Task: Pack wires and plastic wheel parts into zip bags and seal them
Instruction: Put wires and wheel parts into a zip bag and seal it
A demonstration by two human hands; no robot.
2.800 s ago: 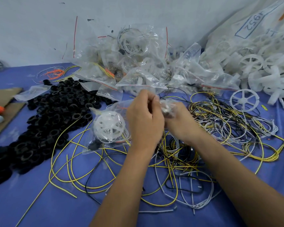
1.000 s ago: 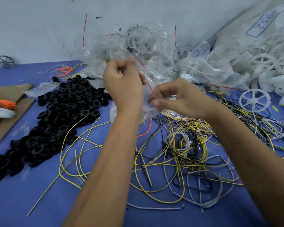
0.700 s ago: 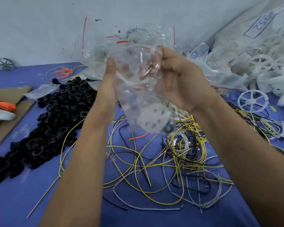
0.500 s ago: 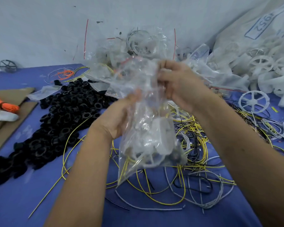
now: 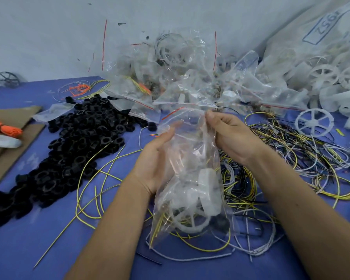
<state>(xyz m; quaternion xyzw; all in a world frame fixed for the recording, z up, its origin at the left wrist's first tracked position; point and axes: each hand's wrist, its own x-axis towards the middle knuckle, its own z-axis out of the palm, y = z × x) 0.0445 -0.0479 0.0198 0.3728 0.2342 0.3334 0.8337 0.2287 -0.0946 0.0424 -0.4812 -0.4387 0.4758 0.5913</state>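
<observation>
A: Clear plastic bag [image 5: 190, 174] hangs between both hands over the wires [image 5: 261, 178], bottom near the table [image 5: 28, 249]. White wheel [image 5: 190, 221] and a few yellow leads sit low inside it.

B: Change since half a second ago?

A: Bag has dropped a bit and hangs straighter, so the contents have settled to the bottom. About a second back it was held high, mouth up. Right hand [image 5: 230, 136] has stayed pinched on the top edge by the red zip line [image 5: 173, 113]. Left hand [image 5: 156, 158] has opened out; palm now lies flat against the bag's side, not gripping.

B: Sealed?

A: Can't tell. Zip line looks crumpled at the top. My read: load is in, seal step is underway or next.

B: Surroundings?

A: Filled bags [image 5: 170, 77] piled behind, against the wall. Black rings [image 5: 73, 148] heaped left. Loose wheels [image 5: 313, 123] and a big sack [image 5: 321, 37] right. Orange bundle [image 5: 4, 128] on cardboard at the left edge.

B: Any text?

A: Sack has a boxed print, upside down, reads roughly "1952". No brand legible anywhere.
</observation>
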